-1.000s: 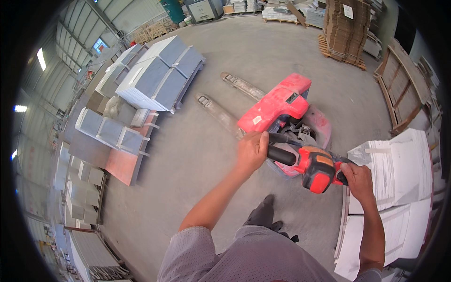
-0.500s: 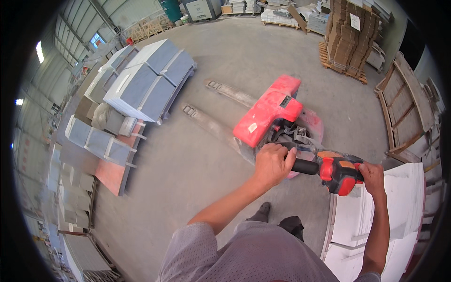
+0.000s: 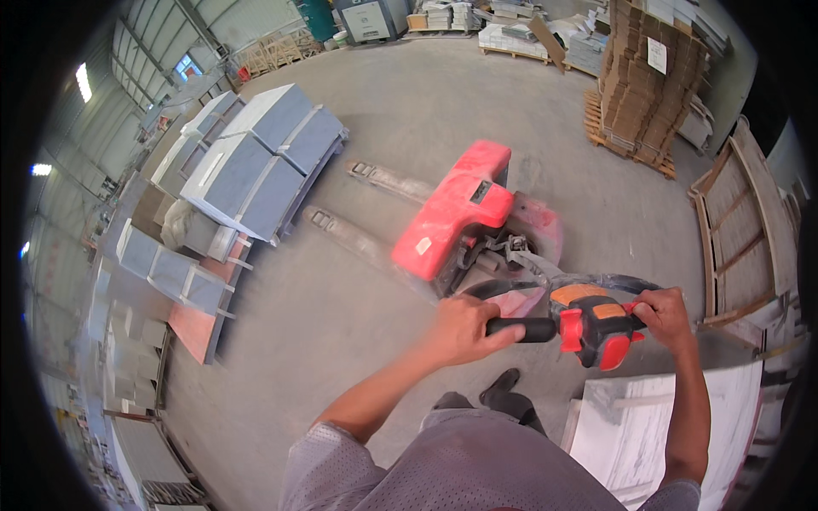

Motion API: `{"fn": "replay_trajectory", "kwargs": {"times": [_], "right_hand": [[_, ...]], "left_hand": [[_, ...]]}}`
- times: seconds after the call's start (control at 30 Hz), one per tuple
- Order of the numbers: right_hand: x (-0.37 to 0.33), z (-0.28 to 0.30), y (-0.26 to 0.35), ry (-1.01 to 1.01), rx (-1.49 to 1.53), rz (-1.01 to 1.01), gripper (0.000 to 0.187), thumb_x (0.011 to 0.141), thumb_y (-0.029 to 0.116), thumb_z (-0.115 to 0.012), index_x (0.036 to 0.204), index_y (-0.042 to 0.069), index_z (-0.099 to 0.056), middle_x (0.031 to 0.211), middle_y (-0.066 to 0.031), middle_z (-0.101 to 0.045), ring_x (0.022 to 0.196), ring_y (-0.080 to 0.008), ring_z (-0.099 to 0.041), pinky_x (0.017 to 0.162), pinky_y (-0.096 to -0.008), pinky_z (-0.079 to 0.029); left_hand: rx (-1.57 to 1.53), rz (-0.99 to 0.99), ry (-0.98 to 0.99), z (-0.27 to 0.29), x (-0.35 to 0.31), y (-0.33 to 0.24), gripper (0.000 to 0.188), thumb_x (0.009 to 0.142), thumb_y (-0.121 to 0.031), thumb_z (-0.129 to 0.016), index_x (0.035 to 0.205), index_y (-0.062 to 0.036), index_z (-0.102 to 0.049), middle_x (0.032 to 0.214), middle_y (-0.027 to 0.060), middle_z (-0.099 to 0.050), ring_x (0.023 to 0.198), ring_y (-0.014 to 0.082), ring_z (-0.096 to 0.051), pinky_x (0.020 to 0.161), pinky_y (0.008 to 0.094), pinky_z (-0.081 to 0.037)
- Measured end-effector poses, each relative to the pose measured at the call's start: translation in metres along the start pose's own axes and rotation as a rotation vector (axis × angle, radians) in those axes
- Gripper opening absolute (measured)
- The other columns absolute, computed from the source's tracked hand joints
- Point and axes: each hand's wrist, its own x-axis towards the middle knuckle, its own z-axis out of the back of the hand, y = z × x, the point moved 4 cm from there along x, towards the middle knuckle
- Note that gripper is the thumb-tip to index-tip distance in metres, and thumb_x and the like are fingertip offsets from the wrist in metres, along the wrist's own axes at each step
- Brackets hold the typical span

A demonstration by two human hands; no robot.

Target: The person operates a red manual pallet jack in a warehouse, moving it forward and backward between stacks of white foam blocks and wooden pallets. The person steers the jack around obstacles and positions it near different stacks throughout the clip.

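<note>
A red electric pallet truck (image 3: pixel 450 213) stands in front of me, its two dusty forks pointing to the far left. Its tiller head (image 3: pixel 590 324) is black, red and orange, tilted back toward my body. My left hand (image 3: pixel 464 330) is wrapped round the black left grip (image 3: pixel 532 330) of the tiller. On the other side, my right hand (image 3: pixel 665 317) is closed round the right grip, with the thumb by a red control; most of that grip is hidden. The fork tips lie on the floor, short of a loaded pallet of grey-white slabs (image 3: pixel 243 183).
At left, more strapped stacks stand beside an orange-red board (image 3: pixel 194 330). White marble-like slabs (image 3: pixel 639 434) lie close on my right. Beyond them lean a wooden crate frame (image 3: pixel 741 230) and a tall cardboard stack (image 3: pixel 648 94) on a pallet. Grey concrete floor (image 3: pixel 281 307) lies between.
The pallet truck has shifted left in view, its fork tips closer to the slab pallet. Both hands have moved left with the tiller, still gripping it. My feet have changed position.
</note>
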Motion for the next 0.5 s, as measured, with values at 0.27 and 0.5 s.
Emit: {"fn": "replay_trajectory", "kwargs": {"times": [0.27,0.5], "right_hand": [[0.101,0.060,-0.136,0.054,0.008,0.201,0.031,0.083,0.033,-0.068,0.070,0.005,-0.067,0.058,-0.0123,-0.060,0.051,-0.0300,-0.060,0.051,-0.0362,-0.047],[0.214,0.115,-0.261,0.129,-0.038,0.166,0.020,0.075,0.024,-0.072,0.070,0.005,-0.067,0.069,-0.0081,-0.066,0.074,-0.0270,-0.064,0.076,-0.0392,-0.048]], "left_hand": [[0.035,-0.030,0.293,-0.048,0.135,-0.033,0.051,0.085,-0.055,-0.065,0.088,-0.0038,-0.068,0.070,0.0156,-0.066,0.071,0.0356,-0.067,0.071,0.0488,-0.052],[0.033,0.176,0.134,-0.121,0.252,-0.075,0.056,0.091,-0.057,-0.059,0.085,-0.0014,-0.061,0.060,0.0169,-0.063,0.056,0.0372,-0.065,0.056,0.0486,-0.052]]}}
